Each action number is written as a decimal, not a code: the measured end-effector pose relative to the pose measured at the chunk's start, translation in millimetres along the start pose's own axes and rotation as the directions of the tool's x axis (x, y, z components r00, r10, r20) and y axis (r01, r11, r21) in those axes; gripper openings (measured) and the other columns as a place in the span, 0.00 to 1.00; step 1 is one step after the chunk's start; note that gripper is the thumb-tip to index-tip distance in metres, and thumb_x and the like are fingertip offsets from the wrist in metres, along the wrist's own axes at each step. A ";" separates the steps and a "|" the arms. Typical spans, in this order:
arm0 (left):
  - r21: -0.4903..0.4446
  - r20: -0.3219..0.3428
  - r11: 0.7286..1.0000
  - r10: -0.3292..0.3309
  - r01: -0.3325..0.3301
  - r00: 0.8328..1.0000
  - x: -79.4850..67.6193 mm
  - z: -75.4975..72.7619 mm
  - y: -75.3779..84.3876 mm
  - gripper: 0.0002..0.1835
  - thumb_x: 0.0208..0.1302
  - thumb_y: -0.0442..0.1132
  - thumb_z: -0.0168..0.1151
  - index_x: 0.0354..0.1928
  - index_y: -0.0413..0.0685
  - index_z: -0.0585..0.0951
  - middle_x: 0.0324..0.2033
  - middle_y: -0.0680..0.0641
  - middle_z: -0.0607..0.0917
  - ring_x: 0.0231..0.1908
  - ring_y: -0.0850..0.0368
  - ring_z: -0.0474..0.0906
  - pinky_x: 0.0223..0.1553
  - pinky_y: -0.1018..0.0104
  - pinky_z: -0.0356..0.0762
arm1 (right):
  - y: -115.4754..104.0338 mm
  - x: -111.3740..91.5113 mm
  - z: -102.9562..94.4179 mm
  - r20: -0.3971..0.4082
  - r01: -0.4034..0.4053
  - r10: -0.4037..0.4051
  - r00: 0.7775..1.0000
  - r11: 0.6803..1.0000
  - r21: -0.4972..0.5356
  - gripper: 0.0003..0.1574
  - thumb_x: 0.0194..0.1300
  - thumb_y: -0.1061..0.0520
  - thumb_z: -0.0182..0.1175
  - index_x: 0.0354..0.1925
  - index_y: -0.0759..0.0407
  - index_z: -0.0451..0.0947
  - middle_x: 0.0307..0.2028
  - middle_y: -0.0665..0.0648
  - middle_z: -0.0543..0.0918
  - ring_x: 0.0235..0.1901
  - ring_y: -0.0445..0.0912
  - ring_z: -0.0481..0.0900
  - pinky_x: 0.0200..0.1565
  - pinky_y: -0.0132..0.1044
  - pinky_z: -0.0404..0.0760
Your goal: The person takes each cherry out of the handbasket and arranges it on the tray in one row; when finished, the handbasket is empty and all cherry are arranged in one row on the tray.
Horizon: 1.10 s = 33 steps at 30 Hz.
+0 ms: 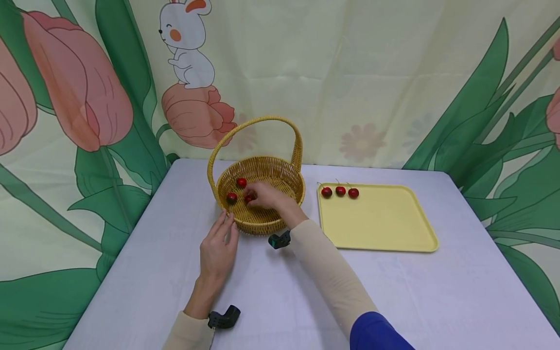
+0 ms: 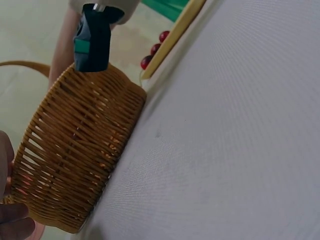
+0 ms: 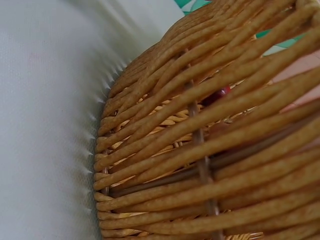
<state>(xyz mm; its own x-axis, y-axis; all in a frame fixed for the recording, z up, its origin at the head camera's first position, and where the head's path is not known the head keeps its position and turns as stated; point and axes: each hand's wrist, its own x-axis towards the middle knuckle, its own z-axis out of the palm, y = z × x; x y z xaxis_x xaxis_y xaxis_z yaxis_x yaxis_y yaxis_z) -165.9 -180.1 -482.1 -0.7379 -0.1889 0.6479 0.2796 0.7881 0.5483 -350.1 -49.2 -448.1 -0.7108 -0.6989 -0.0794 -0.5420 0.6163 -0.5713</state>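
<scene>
A woven wicker basket point(image 1: 262, 227) with a tall arched handle point(image 1: 262, 119) stands at the back of the table. My right hand point(image 1: 264, 197) reaches inside it, and its fingertips pinch a dark red cherry point(image 1: 249, 198). Two more cherries, one point(image 1: 241, 183) farther back and one point(image 1: 232, 198) at the left, lie in the basket. With fairly straight fingers, my left hand point(image 1: 218, 248) touches the basket's front left rim. In the left wrist view, only some left fingers point(image 2: 12, 220) show beside the wicker wall point(image 2: 75, 145). The basket's weave hides the right hand's grip in the right wrist view.
Right of the basket lies a pale yellow tray point(image 1: 380, 223), with three stemmed cherries point(image 1: 340, 191) in a row at its back left corner. A white cloth point(image 1: 262, 291) covers the table. Behind hangs a printed curtain point(image 1: 306, 73).
</scene>
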 end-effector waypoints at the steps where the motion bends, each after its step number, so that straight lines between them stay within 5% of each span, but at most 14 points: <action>1: 0.000 -0.002 1.000 0.001 -0.001 1.000 0.3 0.0 0.1 0.18 0.67 0.34 0.64 0.56 0.34 0.82 0.59 0.34 0.82 0.59 0.43 0.81 0.53 0.52 0.82 | -0.3 -0.6 -0.5 -0.002 0.001 -0.001 1.000 1.000 0.002 0.20 0.67 0.58 0.66 0.57 0.57 0.80 0.52 0.56 0.85 0.51 0.47 0.80 0.59 0.41 0.81; 14: -0.001 0.003 1.000 -0.012 0.012 1.000 -1.5 0.9 1.3 0.17 0.67 0.34 0.64 0.56 0.34 0.83 0.60 0.35 0.82 0.59 0.43 0.81 0.53 0.51 0.82 | -6.7 -22.4 -9.9 -0.148 0.015 -0.013 0.989 1.000 0.016 0.21 0.67 0.56 0.66 0.56 0.57 0.77 0.52 0.55 0.82 0.51 0.46 0.79 0.55 0.38 0.83; 33: -0.001 -0.003 1.000 -0.021 0.021 1.000 -0.9 -0.3 0.1 0.17 0.68 0.35 0.62 0.57 0.36 0.83 0.60 0.37 0.82 0.60 0.43 0.81 0.54 0.52 0.82 | -1.8 -72.3 -55.1 -0.309 0.054 -0.035 0.950 0.997 0.052 0.21 0.64 0.58 0.66 0.56 0.59 0.77 0.50 0.55 0.80 0.45 0.46 0.79 0.47 0.36 0.84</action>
<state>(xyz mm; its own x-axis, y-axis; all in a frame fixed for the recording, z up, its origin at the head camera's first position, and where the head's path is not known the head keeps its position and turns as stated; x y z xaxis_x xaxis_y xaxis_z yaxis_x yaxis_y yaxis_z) -165.1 -180.1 -482.4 -0.7415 -0.2073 0.6381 0.2647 0.7836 0.5621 -322.4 20.2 -396.4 -0.7952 -0.5733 0.1974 -0.5553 0.5579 -0.6167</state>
